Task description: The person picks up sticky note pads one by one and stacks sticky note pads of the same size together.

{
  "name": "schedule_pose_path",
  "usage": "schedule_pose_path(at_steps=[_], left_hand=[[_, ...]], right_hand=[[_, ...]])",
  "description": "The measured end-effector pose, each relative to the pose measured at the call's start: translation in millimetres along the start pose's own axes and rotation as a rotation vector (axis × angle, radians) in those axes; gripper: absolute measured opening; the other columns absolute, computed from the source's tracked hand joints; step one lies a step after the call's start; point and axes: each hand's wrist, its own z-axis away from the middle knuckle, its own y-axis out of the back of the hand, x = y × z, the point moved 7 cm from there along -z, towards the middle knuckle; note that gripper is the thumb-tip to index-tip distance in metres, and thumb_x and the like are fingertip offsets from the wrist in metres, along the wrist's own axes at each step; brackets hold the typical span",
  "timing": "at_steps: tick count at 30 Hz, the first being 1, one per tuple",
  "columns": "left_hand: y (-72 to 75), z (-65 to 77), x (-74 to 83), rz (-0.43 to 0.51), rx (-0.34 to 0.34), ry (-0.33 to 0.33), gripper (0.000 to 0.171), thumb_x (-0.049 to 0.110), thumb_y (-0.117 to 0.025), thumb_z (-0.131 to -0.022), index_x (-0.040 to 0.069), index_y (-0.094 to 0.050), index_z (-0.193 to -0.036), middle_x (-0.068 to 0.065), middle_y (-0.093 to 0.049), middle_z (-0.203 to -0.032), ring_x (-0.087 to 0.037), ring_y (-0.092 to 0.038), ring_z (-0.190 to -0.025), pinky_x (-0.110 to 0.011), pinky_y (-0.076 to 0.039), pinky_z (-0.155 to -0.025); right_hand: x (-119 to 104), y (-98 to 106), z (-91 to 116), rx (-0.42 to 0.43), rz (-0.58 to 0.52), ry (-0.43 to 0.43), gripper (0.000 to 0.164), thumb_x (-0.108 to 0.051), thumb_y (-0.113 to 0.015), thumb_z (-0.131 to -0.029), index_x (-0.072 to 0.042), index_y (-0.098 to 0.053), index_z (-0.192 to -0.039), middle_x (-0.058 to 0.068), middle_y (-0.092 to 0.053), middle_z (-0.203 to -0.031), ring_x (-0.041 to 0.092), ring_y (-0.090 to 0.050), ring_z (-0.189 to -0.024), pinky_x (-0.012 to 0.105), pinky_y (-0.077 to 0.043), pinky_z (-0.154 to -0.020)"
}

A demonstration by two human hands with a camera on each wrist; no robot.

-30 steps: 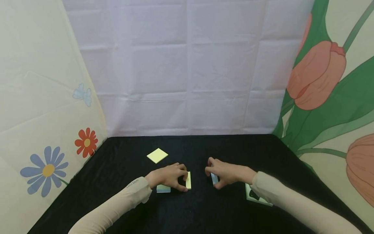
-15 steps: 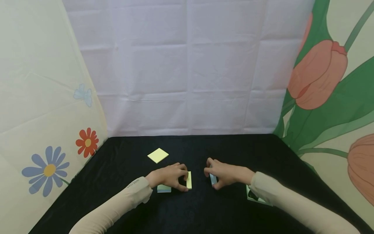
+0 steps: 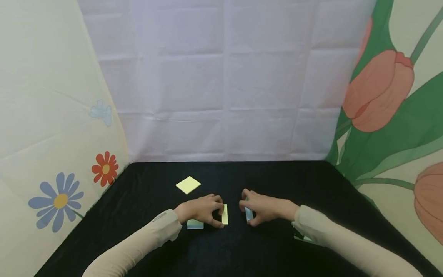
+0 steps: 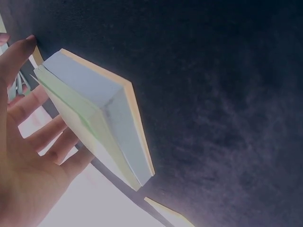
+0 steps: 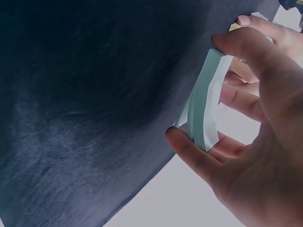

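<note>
My left hand (image 3: pixel 204 209) pinches a small yellow sticky note pad (image 3: pixel 225 214) between thumb and fingers, low over the black table. Just under the left wrist lies a stack of sticky note pads (image 4: pixel 109 113), layered green, pale blue and yellow; in the head view the sleeve and hand partly cover this stack (image 3: pixel 195 224). Across a short gap, my right hand (image 3: pixel 264 207) grips a pale blue sticky note pad (image 3: pixel 248 214) by its ends. In the right wrist view a few sheets (image 5: pixel 183 111) splay from one side of that pad (image 5: pixel 206 101).
Behind the left hand, a yellow square of sticky notes (image 3: pixel 188 185) lies flat. A light green item with a dark patch (image 3: pixel 307 239) sits mostly hidden under the right sleeve. White and flower-print cloths (image 3: pixel 221 84) hang around the black-covered table (image 3: pixel 221 254).
My right hand has shifted slightly left with the blue pad, closer to the left hand, and its sleeve covers more of the green item. The left hand stays in place.
</note>
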Motion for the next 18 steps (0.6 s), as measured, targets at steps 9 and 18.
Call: schedule_pose_path(at_steps=[9, 18], left_hand=[[-1.1, -1.3, 0.3, -0.007, -0.008, -0.002, 0.032, 0.056, -0.070, -0.086, 0.026, -0.060, -0.093, 0.004, -0.052, -0.124, -0.010, -0.045, -0.097, -0.025, -0.043, -0.079], [-0.2, -4.3, -1.2, -0.015, -0.026, 0.000, 0.032, 0.057, -0.069, -0.087, 0.026, -0.061, -0.096, 0.004, -0.053, -0.125, -0.011, -0.047, -0.098, -0.025, -0.045, -0.080]], right_hand=[[-6.9, 0.0, -6.3, 0.003, -0.014, 0.032, 0.030, -0.032, -0.077, -0.086, -0.019, -0.058, -0.105, 0.003, -0.039, -0.116, 0.011, -0.041, -0.086, 0.025, -0.043, -0.069], [-13.4, -0.5, -15.1, -0.006, -0.006, 0.048, 0.032, -0.035, -0.075, -0.089, -0.019, -0.055, -0.108, 0.005, -0.039, -0.121, 0.012, -0.041, -0.088, 0.025, -0.043, -0.070]])
